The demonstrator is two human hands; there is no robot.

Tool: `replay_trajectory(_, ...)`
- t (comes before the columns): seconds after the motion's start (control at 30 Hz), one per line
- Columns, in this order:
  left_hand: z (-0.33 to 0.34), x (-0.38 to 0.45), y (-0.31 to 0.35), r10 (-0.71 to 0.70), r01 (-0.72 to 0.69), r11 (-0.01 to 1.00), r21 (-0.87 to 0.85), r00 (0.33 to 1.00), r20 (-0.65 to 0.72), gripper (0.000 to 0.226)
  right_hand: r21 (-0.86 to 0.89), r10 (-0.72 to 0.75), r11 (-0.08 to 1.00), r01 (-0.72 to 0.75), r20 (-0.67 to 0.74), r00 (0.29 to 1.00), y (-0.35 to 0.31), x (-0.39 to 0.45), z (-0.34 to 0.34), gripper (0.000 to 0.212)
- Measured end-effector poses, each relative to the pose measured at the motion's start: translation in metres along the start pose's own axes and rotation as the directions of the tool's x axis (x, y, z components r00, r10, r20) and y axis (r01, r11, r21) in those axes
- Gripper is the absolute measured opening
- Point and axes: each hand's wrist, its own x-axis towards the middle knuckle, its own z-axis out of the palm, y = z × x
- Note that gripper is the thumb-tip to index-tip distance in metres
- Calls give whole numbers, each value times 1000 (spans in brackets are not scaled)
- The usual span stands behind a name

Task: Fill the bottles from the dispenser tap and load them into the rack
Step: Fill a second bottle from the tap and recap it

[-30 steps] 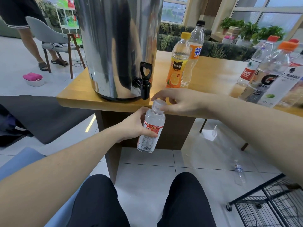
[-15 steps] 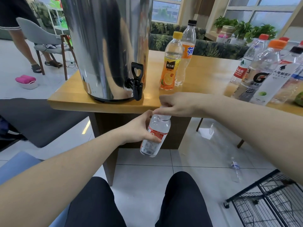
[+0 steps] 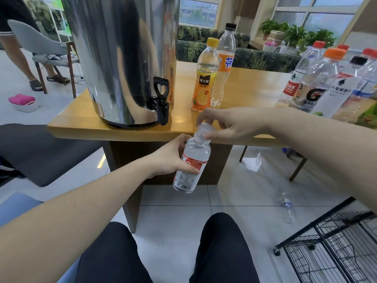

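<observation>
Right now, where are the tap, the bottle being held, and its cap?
tap (image 3: pixel 160 103): head view, black spout body.
held bottle (image 3: pixel 190 170): head view, red label.
cap (image 3: pixel 205 127): head view, clear top.

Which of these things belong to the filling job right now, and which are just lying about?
In the job: small bottle, gripped by left hand; its cap, pinched by right hand; dispenser tap; wire rack; waiting bottles.

Lying about: bottle on floor; grey chair; pink slippers.
</observation>
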Motion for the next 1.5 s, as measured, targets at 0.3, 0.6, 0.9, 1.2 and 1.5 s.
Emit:
replay_trajectory(0.3, 6, 5, 2, 20, -20, 1000, -2, 999, 28, 84, -103, 51, 994, -48, 36, 998, -5, -1, 3, 48)
replay_trajectory(0.6, 16, 11, 10, 48, -45, 998, -48, 996, 75, 81, -396, 192, 888, -233, -141, 971, -11, 3, 15, 80)
replay_trajectory(0.9, 19, 21, 11, 41, -36, 998, -58, 994, 99, 80, 26, 137, 990, -139, 54, 989, 8, -20, 5, 37)
replay_trajectory(1.2, 23, 29, 14, 55, -48, 996, -72, 995, 85, 80, -68, 27, 997, -26, 8, 1000, 28, -35, -8, 35)
replay_trajectory(1.5, 27, 35, 17, 64, -58, 997, -58, 993, 101, 79, -114, 75, 991, -69, 41, 996, 21, -30, -3, 34)
